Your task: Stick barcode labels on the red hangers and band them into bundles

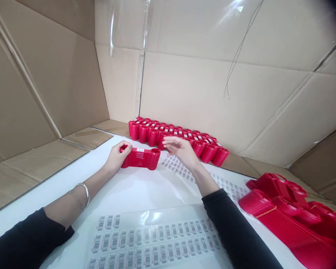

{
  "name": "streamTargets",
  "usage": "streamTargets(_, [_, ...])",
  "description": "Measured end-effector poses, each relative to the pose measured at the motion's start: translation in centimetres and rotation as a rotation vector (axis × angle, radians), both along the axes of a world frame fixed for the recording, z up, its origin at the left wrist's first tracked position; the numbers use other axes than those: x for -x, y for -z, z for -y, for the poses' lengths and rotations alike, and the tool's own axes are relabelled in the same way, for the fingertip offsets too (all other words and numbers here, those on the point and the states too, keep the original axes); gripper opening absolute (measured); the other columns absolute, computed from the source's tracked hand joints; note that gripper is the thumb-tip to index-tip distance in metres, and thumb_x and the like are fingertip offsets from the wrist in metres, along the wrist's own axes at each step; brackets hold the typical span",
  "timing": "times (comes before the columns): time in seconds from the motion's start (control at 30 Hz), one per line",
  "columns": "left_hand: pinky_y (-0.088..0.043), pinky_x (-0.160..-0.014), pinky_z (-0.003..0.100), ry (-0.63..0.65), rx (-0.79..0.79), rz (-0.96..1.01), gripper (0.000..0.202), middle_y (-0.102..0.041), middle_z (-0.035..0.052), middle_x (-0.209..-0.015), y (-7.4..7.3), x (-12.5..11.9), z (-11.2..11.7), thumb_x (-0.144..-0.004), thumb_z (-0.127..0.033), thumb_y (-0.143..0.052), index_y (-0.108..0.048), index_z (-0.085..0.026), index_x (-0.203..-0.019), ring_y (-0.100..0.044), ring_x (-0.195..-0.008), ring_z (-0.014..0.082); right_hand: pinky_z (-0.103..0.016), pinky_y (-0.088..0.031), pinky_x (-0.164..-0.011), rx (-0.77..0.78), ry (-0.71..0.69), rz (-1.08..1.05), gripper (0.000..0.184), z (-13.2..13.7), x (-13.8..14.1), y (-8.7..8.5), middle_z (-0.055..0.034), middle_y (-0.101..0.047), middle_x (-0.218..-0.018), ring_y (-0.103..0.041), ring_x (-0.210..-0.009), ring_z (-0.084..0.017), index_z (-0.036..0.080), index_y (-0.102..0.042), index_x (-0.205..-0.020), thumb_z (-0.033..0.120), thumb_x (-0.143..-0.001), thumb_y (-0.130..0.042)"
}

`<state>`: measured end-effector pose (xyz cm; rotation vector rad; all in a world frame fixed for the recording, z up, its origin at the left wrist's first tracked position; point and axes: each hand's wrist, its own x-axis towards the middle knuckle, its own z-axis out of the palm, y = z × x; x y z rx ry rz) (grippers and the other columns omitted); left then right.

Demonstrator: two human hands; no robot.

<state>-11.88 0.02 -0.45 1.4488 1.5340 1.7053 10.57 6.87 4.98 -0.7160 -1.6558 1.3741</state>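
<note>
A stack of thin red plastic pieces with ring-shaped ends stands on the white table. A small barcode sticker lies on its top face. My left hand is closed round the stack's left end, thumb on top. Just right of the stack, my right hand hovers with its fingers loosely bent and apart; no object shows in it. Under and beside the right forearm lies a sheet of barcode stickers. Closer to me is another sticker sheet on a glossy backing.
Behind my hands, a long row of similar red stacks with stickers on top runs along the cardboard wall. More red stacks lie at the right, one bound with an orange band. A thin wire hangs against the wall.
</note>
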Motion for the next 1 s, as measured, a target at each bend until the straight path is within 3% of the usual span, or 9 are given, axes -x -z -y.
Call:
streamTargets(0.13, [-0.037,-0.056,0.02,0.004,-0.002,-0.005,0.022,-0.053,-0.0026,-0.069,0.0,0.0,0.0,-0.076,-0.038,-0.055,-0.052,-0.017,-0.071,-0.047,-0.061,0.0095,-0.032,-0.051,-0.07,-0.232,-0.064,0.306,0.055,0.2,0.8,1.4,-0.0067,-0.06,-0.101,-0.055,-0.101,-0.021,0.019,-0.051,-0.116,0.017,-0.064,-0.069])
streamTargets(0.33, [-0.038,-0.056,0.02,0.032,0.014,0.013,0.023,-0.053,-0.0025,-0.069,0.1,-0.1,-0.2,-0.075,-0.04,-0.055,-0.052,-0.017,-0.073,-0.048,-0.06,0.01,-0.037,-0.045,-0.087,-0.338,-0.107,0.395,0.052,0.4,1.1,1.8,-0.0079,-0.058,-0.107,-0.052,-0.106,-0.02,0.018,-0.046,-0.117,0.022,-0.069,-0.067])
streamTargets(0.6, [-0.039,-0.056,0.021,0.061,0.029,0.022,0.026,-0.054,-0.0024,-0.068,0.1,-0.2,-0.1,-0.075,-0.043,-0.056,-0.052,-0.018,-0.074,-0.049,-0.06,0.0106,-0.03,-0.049,-0.074,-0.187,-0.211,0.275,0.045,0.6,1.1,2.8,-0.0056,-0.057,-0.104,-0.057,-0.098,-0.018,0.021,-0.043,-0.105,0.028,-0.068,-0.068])
streamTargets(0.77, [-0.039,-0.056,0.021,0.068,0.031,0.015,0.026,-0.054,-0.0021,-0.068,0.2,-0.1,0.0,-0.075,-0.043,-0.056,-0.053,-0.018,-0.074,-0.049,-0.06,0.0113,-0.031,-0.047,-0.08,-0.179,-0.234,0.241,0.04,0.5,0.8,2.6,-0.0053,-0.059,-0.104,-0.055,-0.104,-0.018,0.02,-0.048,-0.097,0.03,-0.066,-0.071])
streamTargets(1.0, [-0.039,-0.057,0.021,0.079,0.031,0.011,0.025,-0.054,-0.0021,-0.069,0.0,-0.1,0.1,-0.076,-0.042,-0.056,-0.052,-0.017,-0.074,-0.05,-0.061,0.0108,-0.032,-0.048,-0.079,-0.176,-0.254,0.295,0.039,0.3,0.3,2.7,-0.0058,-0.06,-0.102,-0.057,-0.098,-0.018,0.018,-0.049,-0.096,0.028,-0.066,-0.071])
